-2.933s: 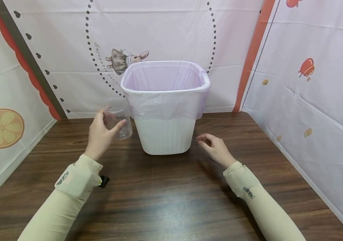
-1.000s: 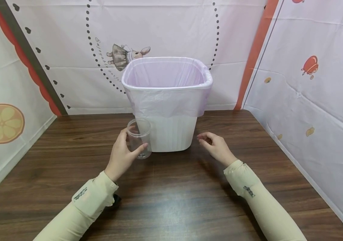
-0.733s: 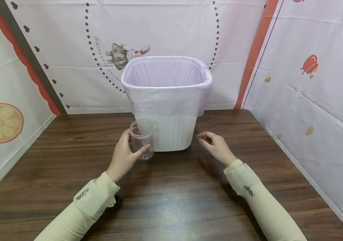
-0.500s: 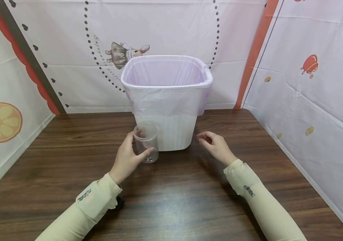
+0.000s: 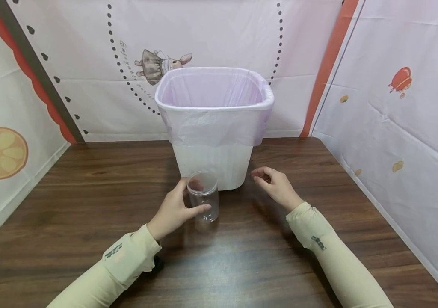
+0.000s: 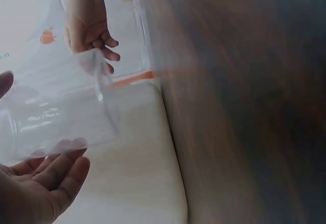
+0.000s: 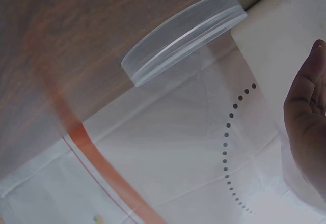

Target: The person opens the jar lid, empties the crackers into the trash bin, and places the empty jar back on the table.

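My left hand [image 5: 174, 209] grips a clear plastic jar [image 5: 213, 203], thumb on the near side and fingers on the far side. The jar is upright with its mouth uncovered, in front of the lower left part of a white trash bin [image 5: 223, 167]. In the left wrist view, the see-through jar [image 6: 56, 114] lies between thumb and fingertips. My right hand [image 5: 274, 186] is just right of the bin, loosely curled and holding nothing. Only part of the right hand [image 7: 308, 117] shows in the right wrist view, where a clear, lid-like curved band [image 7: 186, 35] also appears.
A pale purple bag [image 5: 215, 124] lines the bin and folds over its rim. The bin stands on a dark wood-grain table [image 5: 219, 265]. Printed cloth [image 5: 226, 34] hangs behind the table and along both sides.
Still gripping the jar, my left hand has moved right and nearer to me, from the bin's left side to its front. The right hand has stayed in place.
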`<state>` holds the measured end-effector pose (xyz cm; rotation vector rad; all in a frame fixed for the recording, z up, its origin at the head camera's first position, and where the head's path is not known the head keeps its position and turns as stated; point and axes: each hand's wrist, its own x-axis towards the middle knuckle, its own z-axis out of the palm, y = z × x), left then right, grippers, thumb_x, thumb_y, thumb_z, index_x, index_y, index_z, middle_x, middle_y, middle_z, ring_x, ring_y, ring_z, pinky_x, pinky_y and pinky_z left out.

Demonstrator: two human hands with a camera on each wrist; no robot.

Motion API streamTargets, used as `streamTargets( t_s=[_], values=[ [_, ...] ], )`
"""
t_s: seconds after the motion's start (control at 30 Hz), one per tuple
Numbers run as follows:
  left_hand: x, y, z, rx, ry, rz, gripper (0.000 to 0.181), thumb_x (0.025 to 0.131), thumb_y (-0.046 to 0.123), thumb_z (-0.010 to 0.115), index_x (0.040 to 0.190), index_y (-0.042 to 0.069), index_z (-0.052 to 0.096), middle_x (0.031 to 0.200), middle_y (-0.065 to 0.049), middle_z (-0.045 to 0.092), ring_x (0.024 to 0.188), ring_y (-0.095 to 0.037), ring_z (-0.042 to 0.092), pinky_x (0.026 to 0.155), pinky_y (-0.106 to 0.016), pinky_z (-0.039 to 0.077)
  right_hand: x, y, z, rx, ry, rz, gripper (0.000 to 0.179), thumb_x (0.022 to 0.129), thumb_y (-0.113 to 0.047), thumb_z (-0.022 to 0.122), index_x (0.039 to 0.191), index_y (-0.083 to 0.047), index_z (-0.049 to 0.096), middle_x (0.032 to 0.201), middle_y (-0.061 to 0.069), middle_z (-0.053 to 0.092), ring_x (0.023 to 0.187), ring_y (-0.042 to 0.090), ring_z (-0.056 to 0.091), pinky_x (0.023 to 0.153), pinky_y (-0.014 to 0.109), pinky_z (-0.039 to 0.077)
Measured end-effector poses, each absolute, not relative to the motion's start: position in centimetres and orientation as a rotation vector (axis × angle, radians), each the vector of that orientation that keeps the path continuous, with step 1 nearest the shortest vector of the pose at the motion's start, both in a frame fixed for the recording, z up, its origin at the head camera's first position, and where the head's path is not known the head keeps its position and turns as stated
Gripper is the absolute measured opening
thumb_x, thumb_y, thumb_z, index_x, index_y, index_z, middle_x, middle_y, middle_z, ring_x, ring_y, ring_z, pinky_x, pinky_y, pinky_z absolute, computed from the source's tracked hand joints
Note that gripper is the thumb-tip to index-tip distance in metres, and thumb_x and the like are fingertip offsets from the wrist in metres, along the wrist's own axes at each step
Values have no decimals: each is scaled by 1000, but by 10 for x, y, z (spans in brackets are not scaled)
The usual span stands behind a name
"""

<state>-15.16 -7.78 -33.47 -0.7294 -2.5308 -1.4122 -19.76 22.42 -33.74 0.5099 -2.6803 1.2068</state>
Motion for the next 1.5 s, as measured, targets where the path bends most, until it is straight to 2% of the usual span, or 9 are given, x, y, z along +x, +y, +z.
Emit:
streamTargets(
  t_s=[0.23,0.6,0.87,1.13,1.5],
  values=[
    [-148,-73,-335,-840,-2626,-1378,62,73,33,83,123,16,50,121,-2,64,116,-15,58,102,-42,42,-198,222,-338,537,-2720,1162,25,96,-20,59,116,-6,64,103,9,69,91,25,64,80,35,51],
    [-149,-77,-339,-883,-2635,-1290,65,73,32,84,124,10,50,118,-5,67,112,-18,61,97,-42,46,-193,217,-344,643,-2789,1057,33,93,-21,62,121,-2,61,109,12,69,97,24,65,84,43,53],
    [-147,-76,-340,-881,-2641,-1264,69,72,30,84,128,11,49,117,-4,67,111,-18,62,95,-40,48,-189,211,-347,726,-2832,983,40,89,-21,68,122,0,60,112,17,66,101,29,63,86,45,52],
    [-149,-72,-343,-900,-2649,-1286,70,72,31,84,129,11,48,117,-5,67,112,-17,62,96,-40,48,-185,207,-353,797,-2839,804,40,88,-25,69,121,-4,62,114,12,67,99,25,63,83,39,52],
    [-150,-73,-348,-908,-2654,-1303,75,71,27,85,133,12,46,120,-5,65,114,-18,61,97,-40,48,-186,205,-354,815,-2860,726,40,89,-27,68,122,-5,62,115,10,66,98,24,64,83,39,53]
  ],
)
